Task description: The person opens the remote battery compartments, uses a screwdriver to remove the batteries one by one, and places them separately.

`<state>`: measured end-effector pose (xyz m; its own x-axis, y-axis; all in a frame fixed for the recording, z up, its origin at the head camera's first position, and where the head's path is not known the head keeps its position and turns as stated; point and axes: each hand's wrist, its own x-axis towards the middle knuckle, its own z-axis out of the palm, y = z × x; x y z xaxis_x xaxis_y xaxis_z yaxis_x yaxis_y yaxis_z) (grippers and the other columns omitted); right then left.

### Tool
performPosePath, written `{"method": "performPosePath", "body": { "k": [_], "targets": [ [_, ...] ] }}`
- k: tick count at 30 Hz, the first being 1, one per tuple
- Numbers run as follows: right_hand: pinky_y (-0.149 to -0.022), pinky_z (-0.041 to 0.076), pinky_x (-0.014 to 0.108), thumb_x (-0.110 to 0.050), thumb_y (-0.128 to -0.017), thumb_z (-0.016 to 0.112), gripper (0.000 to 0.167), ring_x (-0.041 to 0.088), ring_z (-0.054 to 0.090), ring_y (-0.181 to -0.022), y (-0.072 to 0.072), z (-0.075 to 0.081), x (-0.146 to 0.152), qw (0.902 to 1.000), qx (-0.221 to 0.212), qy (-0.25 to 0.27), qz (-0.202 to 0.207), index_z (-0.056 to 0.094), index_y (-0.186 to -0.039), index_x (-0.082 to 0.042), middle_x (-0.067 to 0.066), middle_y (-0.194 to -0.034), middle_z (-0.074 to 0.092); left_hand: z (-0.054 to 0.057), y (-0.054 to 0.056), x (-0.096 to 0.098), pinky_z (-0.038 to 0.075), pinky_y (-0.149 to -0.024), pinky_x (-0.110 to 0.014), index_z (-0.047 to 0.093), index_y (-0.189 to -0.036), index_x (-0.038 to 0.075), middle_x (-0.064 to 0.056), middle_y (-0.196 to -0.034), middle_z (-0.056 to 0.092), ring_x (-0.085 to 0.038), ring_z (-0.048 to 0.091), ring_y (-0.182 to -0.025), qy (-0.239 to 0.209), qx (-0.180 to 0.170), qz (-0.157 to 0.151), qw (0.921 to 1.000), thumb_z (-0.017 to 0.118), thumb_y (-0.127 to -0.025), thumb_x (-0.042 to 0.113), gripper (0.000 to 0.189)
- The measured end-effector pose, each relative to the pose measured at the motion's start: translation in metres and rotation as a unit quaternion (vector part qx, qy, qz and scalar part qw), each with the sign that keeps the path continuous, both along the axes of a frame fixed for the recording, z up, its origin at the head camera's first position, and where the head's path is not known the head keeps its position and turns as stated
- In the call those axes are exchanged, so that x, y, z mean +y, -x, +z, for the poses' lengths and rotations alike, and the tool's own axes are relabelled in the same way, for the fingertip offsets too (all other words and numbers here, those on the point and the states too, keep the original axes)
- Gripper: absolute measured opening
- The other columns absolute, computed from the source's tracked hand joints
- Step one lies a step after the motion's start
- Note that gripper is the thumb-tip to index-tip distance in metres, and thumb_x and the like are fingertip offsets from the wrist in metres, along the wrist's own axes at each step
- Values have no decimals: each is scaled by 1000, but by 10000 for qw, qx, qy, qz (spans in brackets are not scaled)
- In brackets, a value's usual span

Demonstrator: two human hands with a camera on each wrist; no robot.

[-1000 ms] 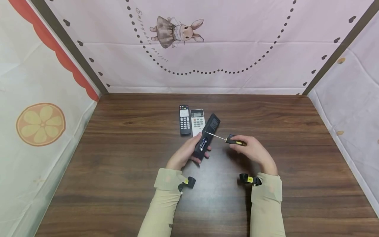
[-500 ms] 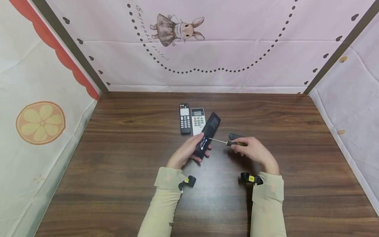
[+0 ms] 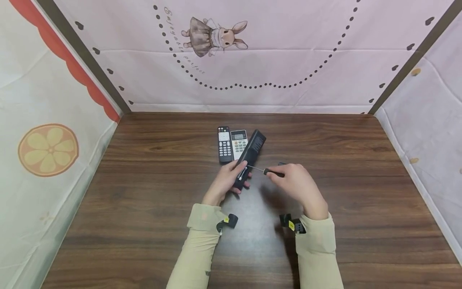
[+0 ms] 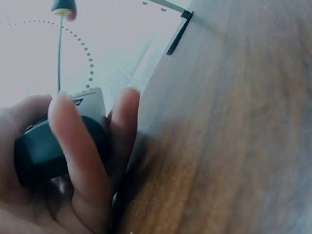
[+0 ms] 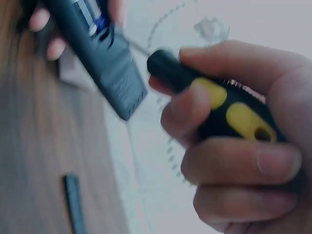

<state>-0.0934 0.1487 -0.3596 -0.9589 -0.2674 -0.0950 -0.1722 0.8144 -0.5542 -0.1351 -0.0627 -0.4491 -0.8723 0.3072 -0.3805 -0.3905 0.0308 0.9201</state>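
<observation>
My left hand (image 3: pixel 221 180) grips a black remote control (image 3: pixel 254 146), back side up and tilted above the table. Batteries (image 5: pixel 90 12) show in its uncovered compartment. My right hand (image 3: pixel 301 186) holds a screwdriver (image 5: pixel 214 102) with a black and yellow handle, fingers wrapped round it. The thin shaft reaches the upper end of the compartment, near my left thumb; whether the tip touches a battery I cannot tell. In the left wrist view, my fingers curl round the remote's dark end. A small black cover (image 5: pixel 74 204) lies on the table, mostly behind my right hand in the head view.
A black remote with white buttons (image 3: pixel 224 146) and a white remote with a small screen (image 3: pixel 238 140) lie side by side beyond my left hand. The held remote partly overlaps the white one in view. Fabric walls border the wooden table (image 3: pixel 144 180).
My right hand has moved left and turned, with the screwdriver now more covered by it. The held remote has shifted slightly left and away from me. The black cover is more hidden.
</observation>
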Motion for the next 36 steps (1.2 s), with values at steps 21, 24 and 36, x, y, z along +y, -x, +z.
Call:
{"method": "performPosePath", "body": {
  "k": [21,24,36],
  "targets": [
    [-53,39,29,-39,-84,58,24,17,48,-59,0,1,38,9896,-1003,1020,176,69,-99,-25,-3,-67,58,1,-4,-7,36,-28,-23,51,-121,21,-17,-94,64,-20,60,-55,-434,247,-1147,9921,58,-82,46,47],
    [-49,37,29,-37,-84,57,23,16,45,-55,2,-3,40,9883,-988,1136,225,69,-99,-24,0,-66,57,0,-4,-8,36,-28,-23,51,-120,19,-17,-95,64,-20,60,-55,-479,240,-1174,9916,58,-82,45,46],
    [-43,30,25,-39,-84,59,23,9,27,-41,5,-8,39,9808,-1002,1659,214,68,-90,-18,-1,-50,42,-1,-3,-8,36,-30,-23,49,-118,9,-16,-95,63,-19,59,-57,-816,297,-1045,9907,54,-85,45,49]
  ]
}}
